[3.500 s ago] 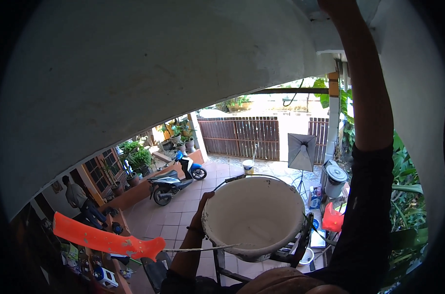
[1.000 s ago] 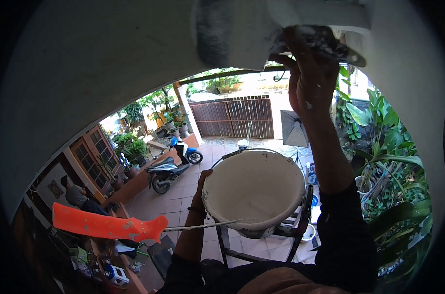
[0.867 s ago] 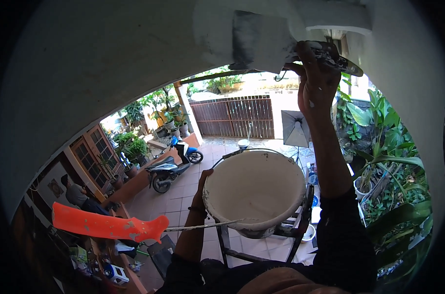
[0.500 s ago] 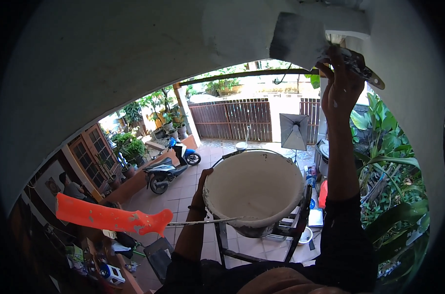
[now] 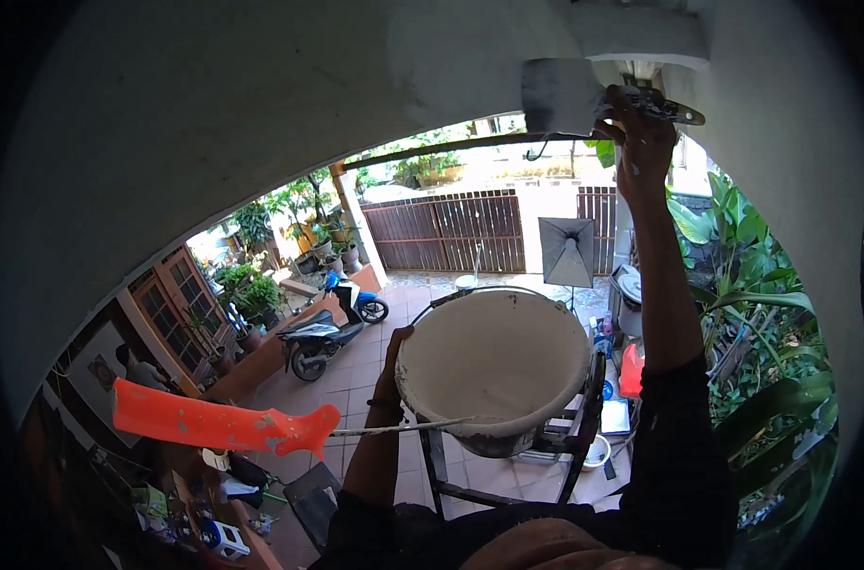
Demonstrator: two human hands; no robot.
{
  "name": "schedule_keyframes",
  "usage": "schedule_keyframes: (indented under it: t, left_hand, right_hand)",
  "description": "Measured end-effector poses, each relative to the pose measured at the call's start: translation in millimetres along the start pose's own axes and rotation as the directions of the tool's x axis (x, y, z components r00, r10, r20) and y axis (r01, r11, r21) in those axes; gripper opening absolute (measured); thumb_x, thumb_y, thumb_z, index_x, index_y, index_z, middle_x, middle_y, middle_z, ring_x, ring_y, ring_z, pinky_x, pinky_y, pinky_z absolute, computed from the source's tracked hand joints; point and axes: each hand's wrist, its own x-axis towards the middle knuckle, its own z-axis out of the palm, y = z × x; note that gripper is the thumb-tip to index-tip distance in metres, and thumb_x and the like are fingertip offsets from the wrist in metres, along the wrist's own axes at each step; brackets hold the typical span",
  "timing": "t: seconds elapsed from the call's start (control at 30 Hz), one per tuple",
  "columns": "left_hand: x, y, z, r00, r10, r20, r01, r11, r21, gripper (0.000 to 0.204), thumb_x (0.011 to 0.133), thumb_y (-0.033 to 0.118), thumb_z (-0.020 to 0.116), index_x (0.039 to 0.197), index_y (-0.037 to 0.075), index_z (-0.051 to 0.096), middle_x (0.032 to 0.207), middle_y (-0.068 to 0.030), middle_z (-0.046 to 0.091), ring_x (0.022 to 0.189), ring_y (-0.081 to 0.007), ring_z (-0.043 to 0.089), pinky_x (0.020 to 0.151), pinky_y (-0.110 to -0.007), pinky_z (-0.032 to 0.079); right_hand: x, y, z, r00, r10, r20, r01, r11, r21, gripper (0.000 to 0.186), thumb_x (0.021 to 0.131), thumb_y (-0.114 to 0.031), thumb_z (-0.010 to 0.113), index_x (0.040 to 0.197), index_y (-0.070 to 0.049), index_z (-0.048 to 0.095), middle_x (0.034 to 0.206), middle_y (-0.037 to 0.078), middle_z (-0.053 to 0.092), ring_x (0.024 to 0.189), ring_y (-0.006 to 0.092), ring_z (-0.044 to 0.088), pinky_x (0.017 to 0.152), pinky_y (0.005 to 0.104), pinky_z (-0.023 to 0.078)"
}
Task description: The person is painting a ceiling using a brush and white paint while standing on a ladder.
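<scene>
High on the right, my right hand (image 5: 645, 147) grips the handle of a wide putty knife (image 5: 557, 97). Its broad grey blade points left, along the lower edge of a pale plastered beam (image 5: 356, 81); whether it touches the plaster I cannot tell. White smears mark my fingers and the handle. Lower down, my left hand (image 5: 391, 369) is closed on the left side of a large, pale-lined bucket (image 5: 508, 433). A tool with an orange, paint-spotted handle (image 5: 209, 422) rests with its thin rod over the bucket's near rim, the handle sticking out left.
A dark stepladder (image 5: 585, 427) stands beneath the bucket. On the tiled floor are a motorbike (image 5: 332, 328), a lamp with a square hood (image 5: 566, 251) and a small white tub (image 5: 597, 452). Leafy plants (image 5: 765, 275) crowd the right wall; a person (image 5: 139, 366) is far left.
My right hand has moved slightly left, and the putty knife has turned more level, its handle end rising. My left hand stays at the bucket.
</scene>
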Motion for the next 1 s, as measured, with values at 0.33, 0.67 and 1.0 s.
schedule_keyframes:
  t: [0.33, 0.67, 1.0]
  left_hand:
    - [-5.4, 45.6, 71.2, 0.958, -0.272, -0.086, 0.242, 0.934, -0.262, 0.046, 0.093, 0.044, 0.051, 0.127, 0.013, 0.049, 0.115, -0.0071, 0.056, 0.106, -0.0179, 0.054, 0.092, -0.032, 0.044]
    - [-15.4, 91.5, 130.7, 0.887, -0.406, -0.219, 0.356, 0.904, -0.236, 0.052, 0.087, 0.050, 0.055, 0.115, 0.006, 0.059, 0.103, -0.0072, 0.064, 0.091, -0.0186, 0.061, 0.081, -0.032, 0.051]
    - [-3.2, 52.3, 71.3, 0.914, -0.381, -0.136, 0.336, 0.902, -0.270, 0.055, 0.082, 0.052, 0.060, 0.111, 0.005, 0.060, 0.098, -0.0069, 0.064, 0.086, -0.0179, 0.061, 0.077, -0.031, 0.051]
  right_hand:
    - [73.0, 12.0, 28.6, 0.905, -0.365, 0.219, 0.403, 0.565, -0.720, 0.018, 0.083, -0.022, 0.069, 0.085, -0.005, 0.068, 0.070, 0.008, 0.068, 0.066, 0.0202, 0.068, 0.062, 0.0295, 0.051]
    - [66.2, -117.3, 133.1, 0.868, -0.304, 0.392, 0.166, 0.922, 0.349, 0.013, 0.086, -0.017, 0.067, 0.092, -0.006, 0.068, 0.084, 0.004, 0.069, 0.069, 0.0124, 0.065, 0.064, 0.0270, 0.056]
    - [136.4, 60.7, -6.9, 0.955, -0.201, 0.216, 0.165, 0.971, 0.175, 0.021, 0.085, -0.010, 0.066, 0.103, 0.000, 0.062, 0.093, 0.009, 0.069, 0.071, 0.0195, 0.068, 0.066, 0.0339, 0.059]
